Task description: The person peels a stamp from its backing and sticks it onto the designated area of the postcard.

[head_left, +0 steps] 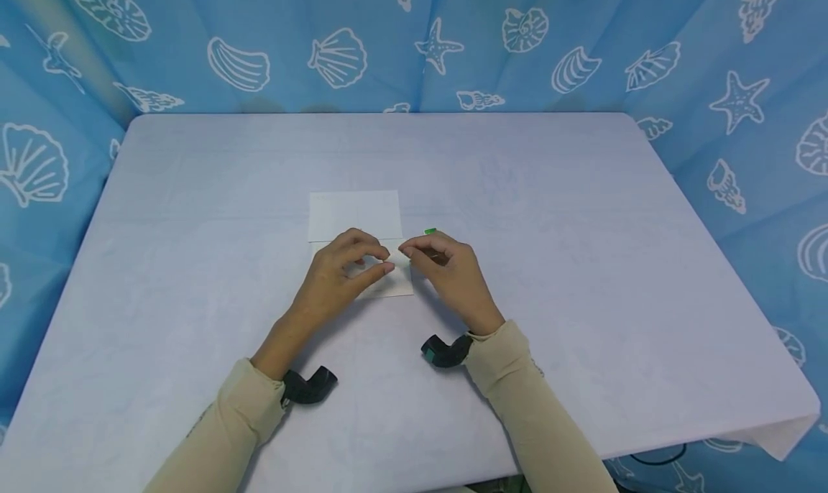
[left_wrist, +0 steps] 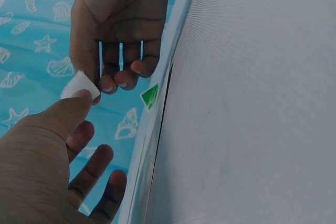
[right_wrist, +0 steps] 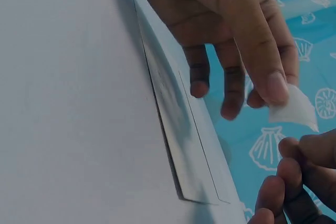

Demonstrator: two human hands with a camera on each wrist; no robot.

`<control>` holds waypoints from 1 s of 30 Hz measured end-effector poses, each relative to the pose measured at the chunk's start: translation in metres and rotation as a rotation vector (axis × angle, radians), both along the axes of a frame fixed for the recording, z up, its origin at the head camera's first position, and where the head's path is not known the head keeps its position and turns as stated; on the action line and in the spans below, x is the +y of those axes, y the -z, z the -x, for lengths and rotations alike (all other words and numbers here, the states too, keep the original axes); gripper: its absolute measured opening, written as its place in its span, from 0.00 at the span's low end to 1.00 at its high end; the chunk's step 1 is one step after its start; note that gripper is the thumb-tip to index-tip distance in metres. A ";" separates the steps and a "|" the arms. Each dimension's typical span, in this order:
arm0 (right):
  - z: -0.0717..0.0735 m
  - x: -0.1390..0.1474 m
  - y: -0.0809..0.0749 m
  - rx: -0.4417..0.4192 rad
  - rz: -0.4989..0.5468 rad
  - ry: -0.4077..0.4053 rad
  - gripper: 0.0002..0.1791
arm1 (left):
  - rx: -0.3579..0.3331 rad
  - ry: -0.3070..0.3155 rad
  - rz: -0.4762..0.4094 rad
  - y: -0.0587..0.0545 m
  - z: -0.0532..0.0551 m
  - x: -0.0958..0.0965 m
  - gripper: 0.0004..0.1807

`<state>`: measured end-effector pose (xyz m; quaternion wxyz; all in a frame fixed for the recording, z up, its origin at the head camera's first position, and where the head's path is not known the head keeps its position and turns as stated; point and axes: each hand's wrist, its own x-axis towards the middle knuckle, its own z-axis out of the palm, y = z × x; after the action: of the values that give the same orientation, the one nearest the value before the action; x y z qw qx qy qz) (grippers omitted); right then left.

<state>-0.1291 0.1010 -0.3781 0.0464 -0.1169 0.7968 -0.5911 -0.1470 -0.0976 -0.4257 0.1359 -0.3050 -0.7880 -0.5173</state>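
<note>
My left hand (head_left: 346,274) pinches a small white piece (left_wrist: 81,86) with a toothed edge, between thumb and finger, above the table. Its other fingers spread apart in the left wrist view. Close on the right is my right hand (head_left: 449,266), fingers curled and thumb against the index fingertip. In the right wrist view those fingertips (right_wrist: 296,150) are just beside the piece's corner; whether they grip anything is hidden. Beneath the hands lies a white card (head_left: 397,287), with another white card (head_left: 354,216) behind it. A small green piece (head_left: 430,231) lies behind the right hand.
A white cloth covers the table (head_left: 582,263). Behind it and at its sides hangs a blue curtain (head_left: 278,19) with white shell patterns. Dark wrist devices (head_left: 310,385) sit at both cuffs. A black cable (head_left: 660,461) shows below the table's right front edge.
</note>
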 end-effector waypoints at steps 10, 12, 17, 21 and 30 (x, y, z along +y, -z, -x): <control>0.002 0.005 0.003 0.115 0.059 -0.079 0.09 | -0.019 0.012 0.013 0.000 0.000 0.001 0.06; 0.001 0.005 0.002 0.132 0.047 -0.074 0.08 | -0.021 0.012 0.022 0.000 0.000 0.001 0.05; 0.001 0.005 0.000 0.139 0.039 -0.042 0.08 | -0.020 0.007 0.035 0.000 0.000 0.000 0.06; 0.001 0.006 0.001 0.127 0.056 -0.034 0.08 | -0.025 0.007 0.025 0.000 0.000 0.000 0.06; 0.002 0.005 0.002 0.116 0.055 -0.030 0.08 | -0.027 0.008 -0.006 0.000 -0.001 -0.001 0.05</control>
<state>-0.1315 0.1065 -0.3798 0.0057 -0.1642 0.7797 -0.6043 -0.1462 -0.0986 -0.4261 0.1242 -0.3009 -0.7871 -0.5240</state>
